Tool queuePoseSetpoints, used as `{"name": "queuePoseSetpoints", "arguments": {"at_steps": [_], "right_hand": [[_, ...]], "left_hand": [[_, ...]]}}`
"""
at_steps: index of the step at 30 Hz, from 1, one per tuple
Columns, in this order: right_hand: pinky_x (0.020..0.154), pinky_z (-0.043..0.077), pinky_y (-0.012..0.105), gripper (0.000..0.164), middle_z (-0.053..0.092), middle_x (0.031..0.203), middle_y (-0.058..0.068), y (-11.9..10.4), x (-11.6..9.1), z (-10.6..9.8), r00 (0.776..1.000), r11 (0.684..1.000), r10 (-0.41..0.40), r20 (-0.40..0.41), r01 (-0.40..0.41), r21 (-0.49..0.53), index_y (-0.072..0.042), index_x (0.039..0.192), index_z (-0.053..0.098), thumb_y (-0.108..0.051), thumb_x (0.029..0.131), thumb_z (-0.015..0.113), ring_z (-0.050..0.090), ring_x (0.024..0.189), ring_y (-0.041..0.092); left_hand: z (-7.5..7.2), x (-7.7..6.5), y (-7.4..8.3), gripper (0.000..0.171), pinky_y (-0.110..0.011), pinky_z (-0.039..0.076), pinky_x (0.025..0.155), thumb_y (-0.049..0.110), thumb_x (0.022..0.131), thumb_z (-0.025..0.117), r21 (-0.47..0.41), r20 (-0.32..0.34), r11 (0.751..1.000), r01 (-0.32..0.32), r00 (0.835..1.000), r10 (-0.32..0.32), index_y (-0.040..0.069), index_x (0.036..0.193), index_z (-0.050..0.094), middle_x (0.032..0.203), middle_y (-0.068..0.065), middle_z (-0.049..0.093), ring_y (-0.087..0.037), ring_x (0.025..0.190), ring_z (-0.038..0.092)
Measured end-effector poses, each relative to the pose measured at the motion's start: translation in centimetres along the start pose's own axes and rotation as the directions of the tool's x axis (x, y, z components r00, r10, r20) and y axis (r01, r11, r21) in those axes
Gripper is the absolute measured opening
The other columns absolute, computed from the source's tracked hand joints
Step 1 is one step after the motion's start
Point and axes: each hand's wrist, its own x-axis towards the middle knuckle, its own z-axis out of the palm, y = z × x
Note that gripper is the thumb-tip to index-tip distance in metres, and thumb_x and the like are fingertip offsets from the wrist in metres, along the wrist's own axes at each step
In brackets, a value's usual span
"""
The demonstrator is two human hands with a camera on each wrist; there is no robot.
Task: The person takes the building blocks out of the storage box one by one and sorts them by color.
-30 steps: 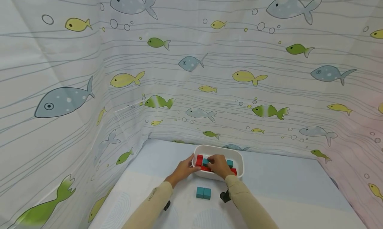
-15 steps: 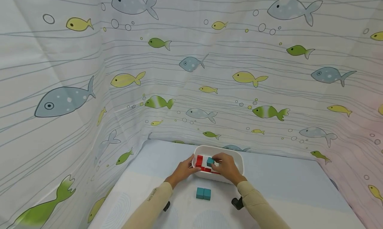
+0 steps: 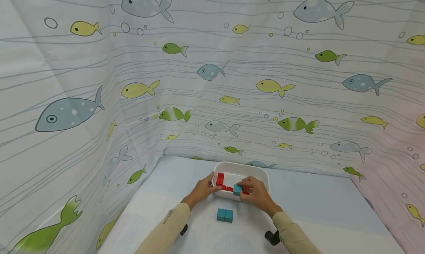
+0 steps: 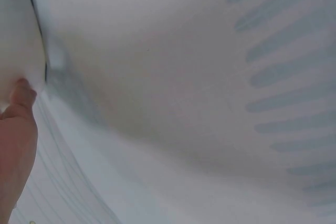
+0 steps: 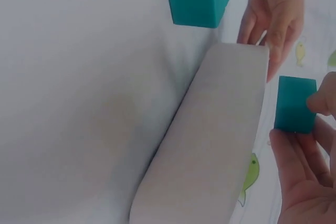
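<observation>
My right hand (image 3: 257, 193) pinches a teal block (image 3: 237, 190) between thumb and fingertips, over the near wall of a white plastic bin (image 3: 265, 176). In the right wrist view the same held block (image 5: 295, 103) shows above the bin's rim. My left hand (image 3: 201, 188) holds the bin's left end, with the thumb along the near side and fingers round the corner. Red blocks (image 3: 220, 178) lie inside the bin, some of them partly hidden by my right hand. Two teal blocks (image 3: 224, 215) sit side by side on the table in front of the bin.
The bin stands on a pale patterned tablecloth (image 3: 315, 206) close to a fish-print curtain (image 3: 212, 99) that surrounds the table at the back and sides. A dark wrist camera (image 3: 272, 237) hangs under my right sleeve.
My right hand has lifted the teal block from inside the bin and brought it nearer, over the near wall. My left hand has stayed at the bin's left end.
</observation>
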Motion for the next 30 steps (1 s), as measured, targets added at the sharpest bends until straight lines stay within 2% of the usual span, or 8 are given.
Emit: {"name": "queuePoseSetpoints", "arguments": {"at_steps": [3, 7, 11, 15, 18, 23, 30], "right_hand": [[0.069, 0.051, 0.033, 0.028, 0.053, 0.092, -0.003, -0.5, -1.0, 0.0, 0.999, 0.997, 0.003, 0.042, -0.006, 0.073, -0.014, 0.098, 0.065, -0.012, 0.070, 0.071, 0.056, 0.086, 0.015], [0.069, 0.051, 0.034, 0.029, 0.053, 0.092, 0.007, -2.1, -2.3, -0.2, 0.996, 0.986, 0.006, 0.090, -0.021, 0.163, -0.006, 0.098, 0.064, -0.003, 0.069, 0.070, 0.057, 0.086, 0.020], [0.068, 0.051, 0.036, 0.031, 0.054, 0.094, 0.010, -3.1, -3.5, -0.3, 0.990, 0.983, 0.043, 0.133, -0.066, 0.173, -0.003, 0.100, 0.063, -0.003, 0.069, 0.070, 0.056, 0.085, 0.022], [0.067, 0.052, 0.032, 0.032, 0.054, 0.095, 0.001, -1.3, -4.8, 0.6, 0.979, 0.981, 0.100, 0.176, -0.127, 0.149, -0.012, 0.101, 0.064, -0.009, 0.070, 0.071, 0.056, 0.086, 0.014], [0.069, 0.051, 0.030, 0.031, 0.054, 0.096, -0.002, -0.4, -5.4, 1.4, 0.971, 0.973, 0.134, 0.199, -0.167, 0.158, -0.016, 0.099, 0.064, -0.010, 0.069, 0.072, 0.058, 0.087, 0.013], [0.069, 0.051, 0.029, 0.029, 0.054, 0.096, -0.002, 0.0, -5.9, 2.0, 0.964, 0.963, 0.155, 0.216, -0.196, 0.185, -0.016, 0.097, 0.065, -0.011, 0.069, 0.072, 0.058, 0.086, 0.014], [0.069, 0.050, 0.023, 0.029, 0.054, 0.095, -0.004, 0.1, -6.2, 2.5, 0.953, 0.959, 0.196, 0.233, -0.236, 0.159, -0.020, 0.097, 0.065, -0.017, 0.070, 0.073, 0.057, 0.085, 0.010]], "left_hand": [[0.0, 0.0, -0.1, 0.085, -0.034, 0.040, 0.090, 0.042, 0.075, 0.064, 0.005, 0.000, 1.000, -0.011, 1.000, 0.011, 0.013, 0.140, 0.017, 0.141, -0.003, 0.025, -0.021, 0.120, 0.038], [-0.2, 0.0, -0.1, 0.085, -0.035, 0.041, 0.088, 0.041, 0.075, 0.064, -0.011, -0.004, 1.000, -0.019, 1.000, 0.019, 0.012, 0.140, 0.017, 0.141, -0.003, 0.024, -0.021, 0.120, 0.037], [-0.2, 0.1, -0.2, 0.085, -0.034, 0.040, 0.089, 0.039, 0.075, 0.065, -0.022, -0.009, 0.999, -0.024, 1.000, 0.024, 0.012, 0.140, 0.017, 0.141, -0.002, 0.024, -0.020, 0.121, 0.037], [-0.2, -0.1, -0.1, 0.085, -0.034, 0.039, 0.091, 0.039, 0.075, 0.065, -0.034, -0.009, 0.999, -0.030, 1.000, 0.029, 0.012, 0.140, 0.018, 0.141, -0.003, 0.024, -0.020, 0.121, 0.037], [-0.2, -0.2, 0.0, 0.086, -0.034, 0.039, 0.090, 0.041, 0.074, 0.065, -0.032, -0.007, 0.999, -0.015, 1.000, 0.015, 0.013, 0.140, 0.017, 0.141, -0.002, 0.024, -0.020, 0.121, 0.037], [-0.1, 0.0, -0.1, 0.087, -0.035, 0.039, 0.090, 0.043, 0.074, 0.065, -0.016, 0.000, 1.000, -0.007, 1.000, 0.007, 0.013, 0.140, 0.017, 0.141, -0.003, 0.024, -0.020, 0.121, 0.036], [-0.1, 0.0, -0.1, 0.086, -0.035, 0.039, 0.090, 0.042, 0.074, 0.064, -0.021, 0.003, 1.000, -0.003, 1.000, 0.003, 0.013, 0.140, 0.017, 0.141, -0.003, 0.024, -0.021, 0.121, 0.036]]}}
